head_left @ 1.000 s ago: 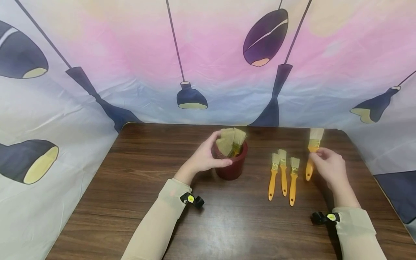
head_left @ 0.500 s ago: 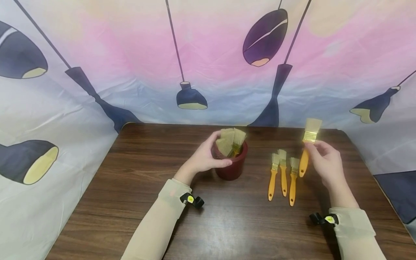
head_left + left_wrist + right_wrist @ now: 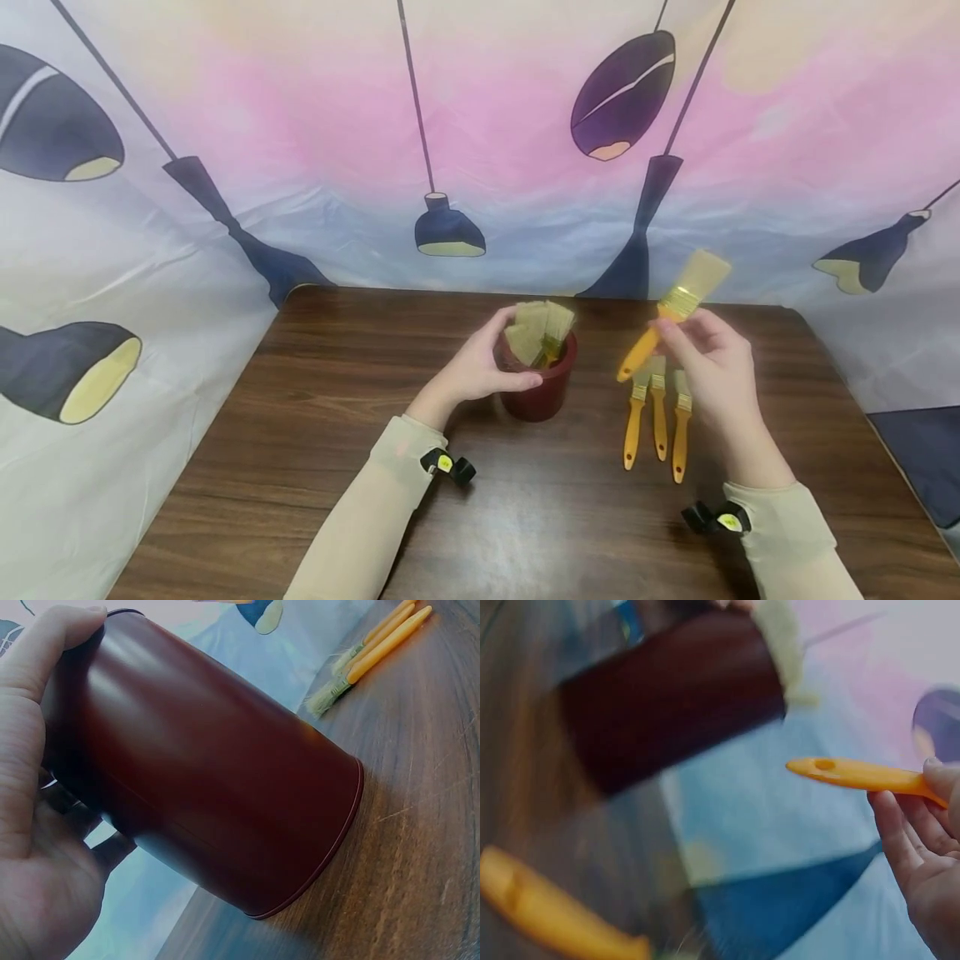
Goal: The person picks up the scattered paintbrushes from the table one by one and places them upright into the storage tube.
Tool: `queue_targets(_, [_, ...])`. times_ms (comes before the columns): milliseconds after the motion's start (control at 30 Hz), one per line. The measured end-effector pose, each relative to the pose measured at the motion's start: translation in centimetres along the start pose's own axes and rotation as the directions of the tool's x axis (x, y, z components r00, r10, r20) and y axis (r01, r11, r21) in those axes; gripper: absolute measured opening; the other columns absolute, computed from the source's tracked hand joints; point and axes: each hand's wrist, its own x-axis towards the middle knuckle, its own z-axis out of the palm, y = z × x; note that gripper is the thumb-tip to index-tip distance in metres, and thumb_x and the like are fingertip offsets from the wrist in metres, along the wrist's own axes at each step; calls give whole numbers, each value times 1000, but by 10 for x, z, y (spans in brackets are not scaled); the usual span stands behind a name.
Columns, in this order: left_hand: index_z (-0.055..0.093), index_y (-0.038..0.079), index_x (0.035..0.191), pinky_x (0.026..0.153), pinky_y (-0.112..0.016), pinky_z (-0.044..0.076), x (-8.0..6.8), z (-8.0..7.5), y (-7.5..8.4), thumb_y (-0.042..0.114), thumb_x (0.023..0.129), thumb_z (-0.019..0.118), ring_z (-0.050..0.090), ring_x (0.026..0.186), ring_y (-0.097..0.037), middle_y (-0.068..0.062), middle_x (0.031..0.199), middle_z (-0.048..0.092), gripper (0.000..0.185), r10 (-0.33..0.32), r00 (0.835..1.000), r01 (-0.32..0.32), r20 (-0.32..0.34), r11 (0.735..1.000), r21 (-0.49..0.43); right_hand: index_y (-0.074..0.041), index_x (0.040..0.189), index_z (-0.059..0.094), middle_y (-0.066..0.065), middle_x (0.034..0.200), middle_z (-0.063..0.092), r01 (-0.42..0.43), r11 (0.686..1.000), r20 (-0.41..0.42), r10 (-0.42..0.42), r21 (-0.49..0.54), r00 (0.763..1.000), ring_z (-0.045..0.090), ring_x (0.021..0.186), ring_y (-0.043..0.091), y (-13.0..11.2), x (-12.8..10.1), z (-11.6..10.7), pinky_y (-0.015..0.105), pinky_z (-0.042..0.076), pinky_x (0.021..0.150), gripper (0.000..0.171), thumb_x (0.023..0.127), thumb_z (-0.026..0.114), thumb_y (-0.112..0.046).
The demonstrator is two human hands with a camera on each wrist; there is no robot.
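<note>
Dark wood-grain surface (image 3: 525, 517) under me, a lamp-printed cloth (image 3: 300, 125) hung behind it. My left hand (image 3: 468, 371) wraps the red cup (image 3: 542, 392), thumb across its front and fingers at the rim, and three brushes (image 3: 542, 327) stand in it bristles up. My right hand (image 3: 708, 367) has its grip clamped on a paintbrush (image 3: 671, 308) near the metal band, held in the air to the right of the cup, bristles up and away, orange handle slanting down toward the cup. Three more brushes (image 3: 657, 412) lie flat to the cup's right, below that hand.

To do this well, I judge the handle end should lead and find the free gap by the rim, while my left hand keeps the cup from tipping.

Only the head view shows the bristles crowding the cup's mouth. From my left wrist I see the cup wall (image 3: 217, 772) and its base on the wood, mouth hidden. My right wrist view, blurred, shows the handle's tip with its hanging hole (image 3: 825, 765).
</note>
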Motion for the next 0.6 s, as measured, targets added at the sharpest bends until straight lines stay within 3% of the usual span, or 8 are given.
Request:
queue_targets(133, [42,15,163,115,-49,49,1,0,2,28,79,94,59,133,-23,-5,153,57,100,0,1000,0,0,1000,3,7,113,75,2,97,82,104,994,7,-104,-35,995,76,80,15,-25,3,26,25,64,77,19,103,77,-9])
queue_targets(267, [43,14,162,114,-47,50,0,0,2,28,78,94,60,131,-23,-5,151,58,100,-5,1000,5,-5,1000,9,6,106,74,-4,89,79,190,969,-1,-193,-155,981,74,80,13,-36,6,51,23,61,75,18,103,78,-12])
queue_targets(367, [43,15,162,111,-46,52,0,1,3,26,78,95,61,129,-22,-5,150,58,99,-2,1000,2,-1,1000,-4,4,112,75,-5,91,78,214,965,11,-214,-149,977,74,81,14,-35,7,65,24,61,77,16,103,77,-8])
queue_targets(467, [44,16,162,111,-45,53,1,1,3,24,78,96,61,128,-22,-3,150,59,99,5,1000,-5,2,1000,-17,3,121,76,3,98,79,236,964,32,-234,-122,972,74,82,14,-29,7,76,25,63,78,20,102,77,-4])
queue_targets(600, [44,17,161,113,-46,51,0,0,4,24,78,97,60,130,-21,-2,151,59,99,8,1000,-8,-5,1000,-10,1,117,77,11,102,78,291,935,70,-283,-203,957,73,86,11,-22,5,86,20,62,80,19,100,80,-5])
